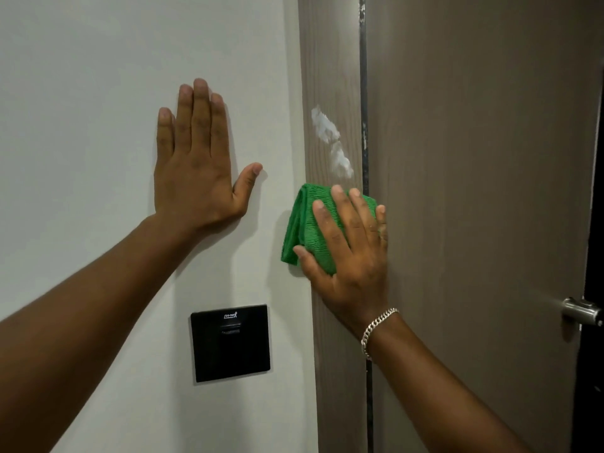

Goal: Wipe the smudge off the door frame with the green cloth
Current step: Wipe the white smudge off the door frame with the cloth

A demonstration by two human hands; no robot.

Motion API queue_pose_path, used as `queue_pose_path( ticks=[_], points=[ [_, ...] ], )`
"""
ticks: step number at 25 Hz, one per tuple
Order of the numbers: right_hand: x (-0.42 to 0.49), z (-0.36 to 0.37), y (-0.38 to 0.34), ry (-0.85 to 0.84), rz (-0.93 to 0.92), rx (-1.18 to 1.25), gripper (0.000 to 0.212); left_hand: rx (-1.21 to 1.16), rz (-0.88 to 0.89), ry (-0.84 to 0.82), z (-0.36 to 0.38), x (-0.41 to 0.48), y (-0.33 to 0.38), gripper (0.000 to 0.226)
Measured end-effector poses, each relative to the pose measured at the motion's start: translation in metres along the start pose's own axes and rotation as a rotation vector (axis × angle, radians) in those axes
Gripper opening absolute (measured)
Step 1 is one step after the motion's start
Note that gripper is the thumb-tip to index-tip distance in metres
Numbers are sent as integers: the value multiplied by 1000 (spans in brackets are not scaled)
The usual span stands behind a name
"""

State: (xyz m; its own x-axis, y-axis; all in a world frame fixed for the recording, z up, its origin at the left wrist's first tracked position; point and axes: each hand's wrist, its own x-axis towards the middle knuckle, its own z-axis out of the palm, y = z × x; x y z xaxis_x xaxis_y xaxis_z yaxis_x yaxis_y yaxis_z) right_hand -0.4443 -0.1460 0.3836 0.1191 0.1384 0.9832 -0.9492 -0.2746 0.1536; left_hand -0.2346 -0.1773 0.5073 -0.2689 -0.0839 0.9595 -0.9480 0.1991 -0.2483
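A white smudge [330,138] runs diagonally down the brown wood-grain door frame [330,60]. Just below it, my right hand [349,250] presses a folded green cloth [302,223] flat against the frame, fingers spread over the cloth, its top edge nearly touching the smudge's lower end. My left hand [196,158] lies flat and open on the white wall [81,93] to the left of the frame, holding nothing.
A black square wall plate [230,343] is mounted on the wall below my left hand. Right of the frame is the brown door [474,158] with a metal handle [581,310] at its right edge. A dark seal strip [364,76] runs between frame and door.
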Motion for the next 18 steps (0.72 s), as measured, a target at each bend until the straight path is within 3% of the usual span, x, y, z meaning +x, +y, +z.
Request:
queue_pose_path(
  ticks=[4, 9, 14, 18],
  points=[
    [47, 10, -1, 45, 192, -25, 54, -14, 13, 1, 1, 7, 1, 92],
    [35, 3, 6, -6, 18, 23, 48, -19, 9, 18, 0, 17, -3, 90],
    [74, 5, 11, 19, 181, 61, 51, -29, -54, 34, -1, 38, 0, 90],
    [67, 5, 9, -9, 58, 19, 55, -41, -70, 37, -1, 44, -2, 90]
  ],
)
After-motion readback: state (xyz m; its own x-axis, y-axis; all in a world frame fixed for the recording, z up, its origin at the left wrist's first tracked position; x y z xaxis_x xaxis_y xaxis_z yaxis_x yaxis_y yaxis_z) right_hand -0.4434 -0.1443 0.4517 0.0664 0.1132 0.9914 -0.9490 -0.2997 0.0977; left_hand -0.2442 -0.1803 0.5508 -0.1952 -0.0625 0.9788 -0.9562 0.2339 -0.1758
